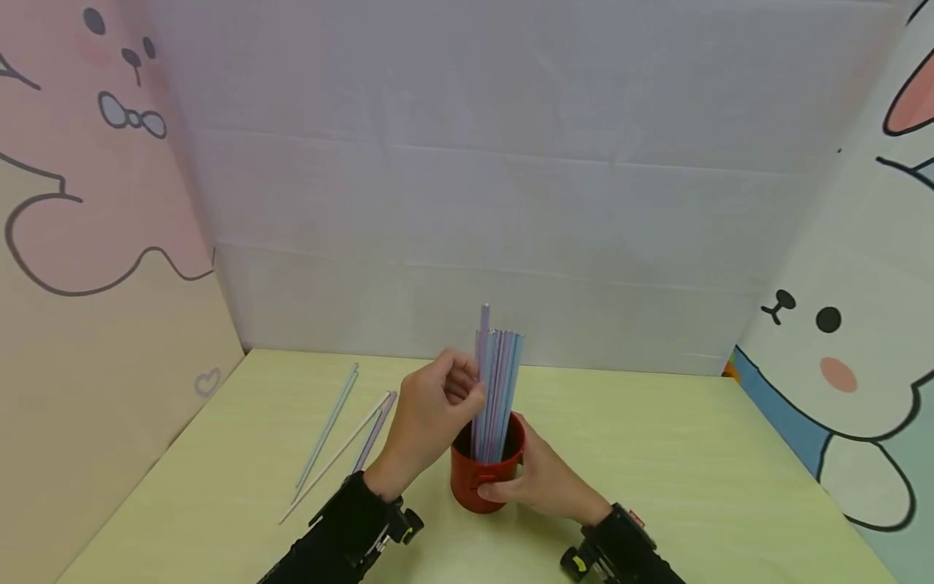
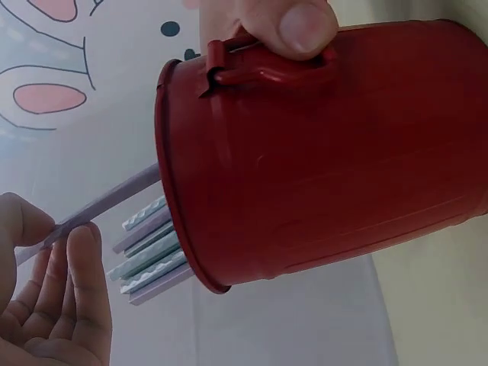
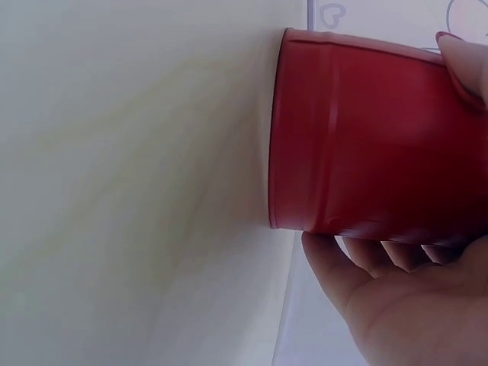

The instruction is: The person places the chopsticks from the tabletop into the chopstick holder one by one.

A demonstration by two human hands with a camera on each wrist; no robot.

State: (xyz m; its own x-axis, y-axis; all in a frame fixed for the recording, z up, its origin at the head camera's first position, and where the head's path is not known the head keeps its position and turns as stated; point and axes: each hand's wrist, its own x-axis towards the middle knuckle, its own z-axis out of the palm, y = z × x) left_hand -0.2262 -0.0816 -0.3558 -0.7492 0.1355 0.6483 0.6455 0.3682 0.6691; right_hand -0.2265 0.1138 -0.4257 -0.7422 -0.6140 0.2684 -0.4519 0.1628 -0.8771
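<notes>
A red metal cup (image 1: 477,483) stands on the table with a bundle of thin pastel sticks (image 1: 499,397) upright in it. My right hand (image 1: 550,478) grips the cup from the right, its thumb on the front side near a small looped handle (image 2: 274,75). My left hand (image 1: 430,414) pinches a lilac stick (image 2: 114,192) between thumb and fingertips. That stick reaches down into the cup and stands taller than the rest. Its lower end is hidden inside. In the right wrist view, the fingers (image 3: 332,267) lie along the cup wall.
Left of the cup, several loose sticks lie on the pale yellow table (image 1: 657,462): a light blue stick (image 1: 328,426), a white stick (image 1: 336,457) and a lilac stick (image 1: 375,430). A white wall panel (image 1: 474,203) closes off the back, with cartoon-printed panels at both sides.
</notes>
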